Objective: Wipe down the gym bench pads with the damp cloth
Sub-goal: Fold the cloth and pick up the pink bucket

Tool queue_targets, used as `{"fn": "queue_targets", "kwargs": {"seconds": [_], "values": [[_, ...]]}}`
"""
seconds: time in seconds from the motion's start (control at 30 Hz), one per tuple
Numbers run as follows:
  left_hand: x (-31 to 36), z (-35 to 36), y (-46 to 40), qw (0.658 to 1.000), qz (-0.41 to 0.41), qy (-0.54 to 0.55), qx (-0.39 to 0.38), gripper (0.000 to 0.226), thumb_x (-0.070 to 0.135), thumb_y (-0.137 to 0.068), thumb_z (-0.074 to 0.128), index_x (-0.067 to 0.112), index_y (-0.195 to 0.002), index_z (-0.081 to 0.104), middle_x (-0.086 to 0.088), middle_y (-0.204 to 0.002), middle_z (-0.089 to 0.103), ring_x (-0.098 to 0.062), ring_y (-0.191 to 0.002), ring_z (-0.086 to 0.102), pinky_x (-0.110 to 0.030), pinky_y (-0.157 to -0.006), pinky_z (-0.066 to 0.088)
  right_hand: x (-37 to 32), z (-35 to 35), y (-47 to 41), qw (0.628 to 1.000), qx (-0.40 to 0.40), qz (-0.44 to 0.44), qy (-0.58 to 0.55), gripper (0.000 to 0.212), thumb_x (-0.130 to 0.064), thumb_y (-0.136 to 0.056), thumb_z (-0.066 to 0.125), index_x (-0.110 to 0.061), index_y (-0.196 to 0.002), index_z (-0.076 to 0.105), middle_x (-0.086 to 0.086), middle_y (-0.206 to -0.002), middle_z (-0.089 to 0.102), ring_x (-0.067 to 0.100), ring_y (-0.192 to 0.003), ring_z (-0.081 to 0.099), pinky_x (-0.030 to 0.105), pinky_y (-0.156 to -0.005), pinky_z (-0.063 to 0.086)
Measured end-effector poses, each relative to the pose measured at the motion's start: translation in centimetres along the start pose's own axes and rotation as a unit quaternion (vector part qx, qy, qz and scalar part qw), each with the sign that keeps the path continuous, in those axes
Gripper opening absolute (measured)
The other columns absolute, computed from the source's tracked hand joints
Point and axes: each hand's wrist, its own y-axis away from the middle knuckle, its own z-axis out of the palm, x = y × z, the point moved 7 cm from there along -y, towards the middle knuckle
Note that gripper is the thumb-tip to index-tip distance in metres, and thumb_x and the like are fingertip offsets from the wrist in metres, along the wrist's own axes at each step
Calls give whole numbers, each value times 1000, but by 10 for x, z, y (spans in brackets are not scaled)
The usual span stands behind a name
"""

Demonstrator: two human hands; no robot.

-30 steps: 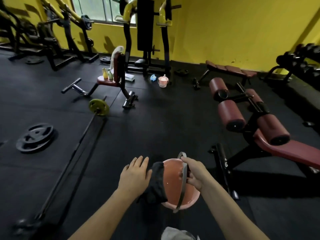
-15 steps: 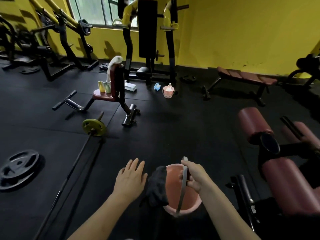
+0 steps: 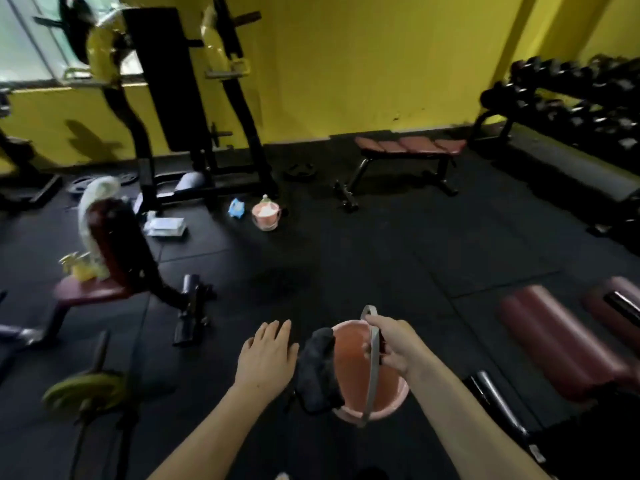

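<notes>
My right hand [image 3: 394, 344] grips the grey handle [image 3: 373, 372] of a pink bucket [image 3: 360, 372] carried in front of me. A dark cloth [image 3: 317, 370] hangs over the bucket's left rim. My left hand [image 3: 268, 355] is flat, fingers straight, just left of the cloth, apart from it or barely touching. A flat bench with maroon pads [image 3: 410, 146] stands by the yellow wall ahead. Maroon roller pads [image 3: 554, 337] of another bench lie at my right. A seat bench with a maroon backrest [image 3: 110, 240] stands at the left.
A second pink bucket [image 3: 265, 214] and a blue item [image 3: 236, 207] sit on the black floor ahead. A barbell with a yellow-green plate [image 3: 83, 393] lies at lower left. A dumbbell rack [image 3: 571, 109] fills the right wall. A tall black machine [image 3: 173, 98] stands at the back.
The view has swung right and forward: the flat bench by the wall is now ahead and the dumbbell rack has come into sight. Both hands keep their places at the bucket.
</notes>
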Motion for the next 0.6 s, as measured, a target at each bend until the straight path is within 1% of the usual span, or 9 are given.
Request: {"fn": "queue_targets", "kwargs": {"seconds": [0.03, 0.1, 0.17, 0.27, 0.4, 0.47, 0.53, 0.6], "values": [[1, -10, -33, 1000, 16, -11, -1, 62, 50, -108, 30, 24, -163, 21, 0, -168, 26, -22, -157, 19, -42, -124, 27, -19, 3, -17, 1000, 10, 1, -17, 29, -19, -95, 69, 9, -100, 71, 14, -68, 58, 27, -61, 60, 42, -64, 55], [8, -27, -101, 998, 54, -18, -4, 61, 50, -107, 32, 24, -162, 23, -1, -168, 27, -23, -156, 22, -43, -123, 29, -58, 7, -50, 998, 31, -1, -55, 26, -19, -94, 69, 7, -99, 71, 13, -66, 57, 25, -58, 59, 40, -63, 52], [18, -36, -165, 996, 86, -29, -12, 61, 49, -107, 32, 24, -162, 24, -1, -168, 27, -22, -156, 23, -41, -122, 30, -94, 10, -84, 995, 49, -5, -87, 27, -19, -93, 71, 6, -101, 70, 13, -69, 57, 24, -59, 58, 40, -64, 52], [34, -39, -262, 993, 113, -35, -23, 61, 50, -107, 30, 24, -162, 23, 0, -169, 26, -20, -156, 21, -40, -123, 29, -148, 8, -147, 990, 75, -13, -122, 32, -20, -93, 72, 9, -107, 67, 15, -74, 57, 26, -62, 58, 41, -65, 54], [66, -39, -388, 991, 122, -47, -29, 62, 50, -108, 31, 24, -163, 21, 1, -169, 23, -20, -157, 20, -40, -123, 29, -217, -5, -251, 987, 90, -15, -130, 33, -22, -94, 72, 5, -110, 64, 15, -75, 59, 26, -63, 60, 41, -67, 56], [93, -45, -445, 991, 124, -44, -22, 61, 49, -108, 31, 25, -163, 20, 0, -169, 23, -20, -157, 20, -40, -123, 29, -248, -11, -304, 988, 88, -12, -124, 41, -30, -90, 74, 2, -113, 63, 14, -71, 64, 27, -63, 64, 45, -72, 61], [120, -50, -499, 992, 119, -45, -19, 61, 48, -108, 31, 24, -163, 20, 0, -169, 23, -19, -156, 21, -40, -123, 29, -281, -22, -355, 990, 84, -1, -117, 46, -35, -85, 77, 0, -112, 65, 15, -69, 67, 28, -63, 67, 49, -79, 62], [145, -54, -546, 992, 117, -39, -29, 61, 47, -108, 31, 24, -163, 19, 0, -170, 22, -20, -157, 20, -40, -124, 28, -313, -38, -400, 988, 96, 7, -117, 45, -36, -83, 77, -1, -109, 68, 16, -74, 69, 28, -64, 67, 48, -79, 62]]}}
